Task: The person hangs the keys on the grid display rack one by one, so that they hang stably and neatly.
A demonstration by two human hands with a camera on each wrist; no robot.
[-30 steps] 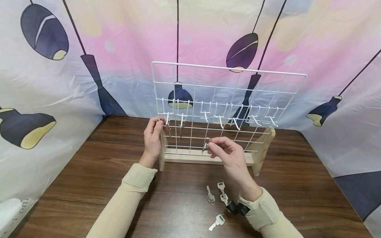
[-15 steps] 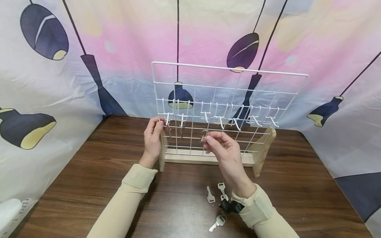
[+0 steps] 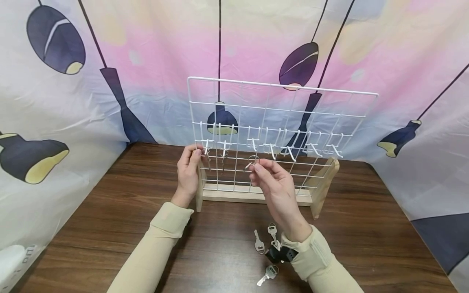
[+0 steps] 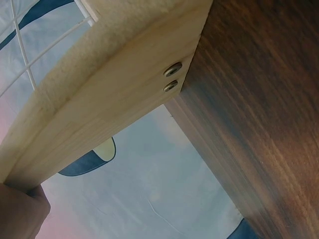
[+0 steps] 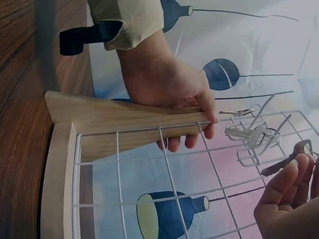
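Note:
A white wire grid rack (image 3: 282,86) stands on wooden side supports. My left hand (image 3: 188,171) grips its left wooden support (image 4: 114,89), thumb on the near side and fingers behind. My right hand (image 3: 276,187) pinches a key (image 3: 250,165) by its ring, just below the third hook (image 3: 253,144) from the left. In the right wrist view this key (image 5: 284,163) looks dark beside the fingertips. Two hooks on the left carry hanging keys; one hanging key (image 5: 254,137) shows its silver head and ring.
Several loose keys with rings, among them one key (image 3: 269,273), lie on the brown wooden table (image 3: 110,228) near my right wrist. White hooks without keys line the grid's right part. A patterned cloth (image 3: 157,61) surrounds the table. A white object (image 3: 12,264) sits at lower left.
My right hand has risen and shifted slightly left, bringing the key from low on the grid to just under the third hook. The left hand keeps its grip.

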